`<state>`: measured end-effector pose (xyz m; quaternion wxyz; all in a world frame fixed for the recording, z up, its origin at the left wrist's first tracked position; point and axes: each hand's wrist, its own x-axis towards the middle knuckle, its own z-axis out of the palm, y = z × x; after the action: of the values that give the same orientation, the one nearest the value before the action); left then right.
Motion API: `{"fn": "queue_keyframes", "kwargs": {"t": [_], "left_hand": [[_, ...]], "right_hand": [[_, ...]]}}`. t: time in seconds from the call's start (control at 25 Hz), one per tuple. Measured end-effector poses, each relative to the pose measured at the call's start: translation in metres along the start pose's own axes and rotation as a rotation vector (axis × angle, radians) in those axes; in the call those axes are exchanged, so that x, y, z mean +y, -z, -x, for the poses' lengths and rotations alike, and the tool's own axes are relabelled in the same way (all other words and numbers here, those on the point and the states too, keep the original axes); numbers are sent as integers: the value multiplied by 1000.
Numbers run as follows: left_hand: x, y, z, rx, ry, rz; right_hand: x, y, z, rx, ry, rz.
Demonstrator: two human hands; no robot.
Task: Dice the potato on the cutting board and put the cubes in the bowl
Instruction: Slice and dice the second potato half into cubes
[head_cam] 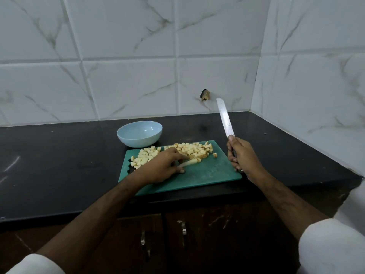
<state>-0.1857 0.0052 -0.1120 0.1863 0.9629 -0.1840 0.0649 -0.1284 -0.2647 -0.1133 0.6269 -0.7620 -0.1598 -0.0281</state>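
Head view: a person nears the end of dicing a potato on a green cutting board [207, 173] set at the front edge of a black worktop [59, 165], in the corner of a marble-tiled wall. The left hand [164, 167] lies palm down on the board, its fingers curled over a last pale potato strip [188, 163] and pinning it flat. The right hand [240, 155] is wrapped tight around the handle of a kitchen knife [225, 119], held off the board's right edge with the blade raised and pointing up and away. Heaps of potato cubes [189, 150] cover the far half of the board, from its left edge to near its far right corner. A pale blue bowl [139, 133] stands on the worktop just behind the board's far left corner, and no cubes can be seen inside it. The cutting step appears almost finished and the transfer not yet begun. The next move likely calls for bringing the blade down across the held strip, clear of the left fingertips, before the cubes are gathered for the bowl
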Motion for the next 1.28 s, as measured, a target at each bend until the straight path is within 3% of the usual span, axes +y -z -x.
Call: {"fn": "queue_keyframes", "kwargs": {"t": [0.48, 0.72, 1.12, 1.2, 1.28], "left_hand": [[45, -28, -52, 201, 42, 20], [56, -37, -66, 227, -16, 12], [48, -28, -57, 401, -48, -321], [39, -18, -48, 472, -45, -324], [29, -7, -39, 580, -48, -319]], "right_hand": [[4, 3, -2, -105, 23, 19], [7, 3, -5, -110, 30, 7], [4, 6, -6, -152, -7, 22], [-2, 13, -8, -222, -26, 197], [-10, 26, -7, -274, 85, 702]]}}
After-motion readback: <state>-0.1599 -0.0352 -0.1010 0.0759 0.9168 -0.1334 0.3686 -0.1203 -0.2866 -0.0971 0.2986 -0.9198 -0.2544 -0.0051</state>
